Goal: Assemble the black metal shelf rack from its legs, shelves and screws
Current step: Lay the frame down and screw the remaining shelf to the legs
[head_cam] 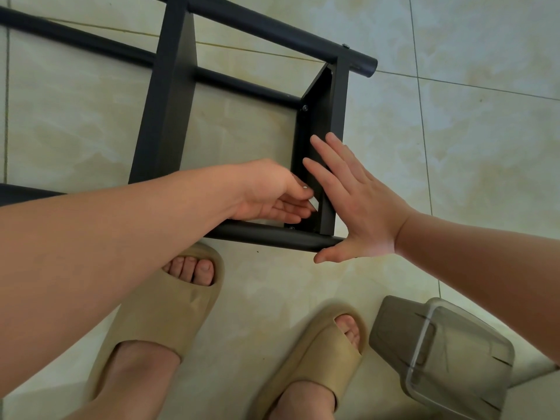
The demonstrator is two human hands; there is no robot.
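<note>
The black rack (169,101) lies on its side on the tiled floor (454,147). Its long axis runs from the far left toward the near right, where its end points. Its round tube legs (266,236) follow that line: one near, just beyond the feet, one far, and another between them touching the floor. Flat shelves cross between the legs, running near to far. The paint is matte black, and small screw heads (305,108) show on the end shelf (339,101).

The left hand (272,192) reaches in from the left, inside the frame, just above the near leg. Its grip is narrow, the fingertips gathered on a small pale piece (313,204) against the inner face of the end shelf. What that piece is cannot be told.

Just to its right, the right hand (360,207) is spread wide and holds nothing. Its straight fingers lie flat on the end shelf's outer rim and its thumb is beside the open end of the near leg.

Nearer, two feet wear tan slippers (169,313), and a grey translucent bin (445,359) lies at the right.
</note>
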